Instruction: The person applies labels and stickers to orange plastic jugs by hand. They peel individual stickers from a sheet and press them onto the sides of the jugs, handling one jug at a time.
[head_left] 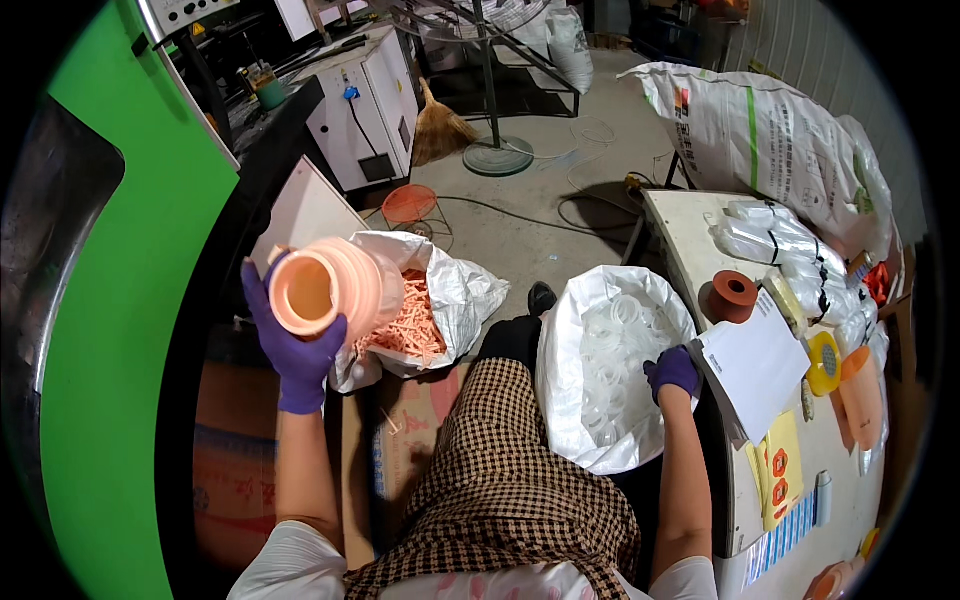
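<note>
A green machine panel fills the left side, with a white cabinet and a straw broom beyond it; grey floor runs across to the counter, which carries a brown roll and white papers near its left edge and bundled clear bags toward its far end. The left hand, gloved in purple, has fingers and thumb spread wide around a peach ridged container, its mouth facing the wearer. The right hand, also gloved, has its fingers curled at the right side of a white sack of translucent rings; I cannot tell whether they grip anything. The container is raised, overlapping the left side of a scrap sack with peach strips. Between the two sacks lies the checked apron, with floor beyond; the right hand sits just beside the counter's left edge.
</note>
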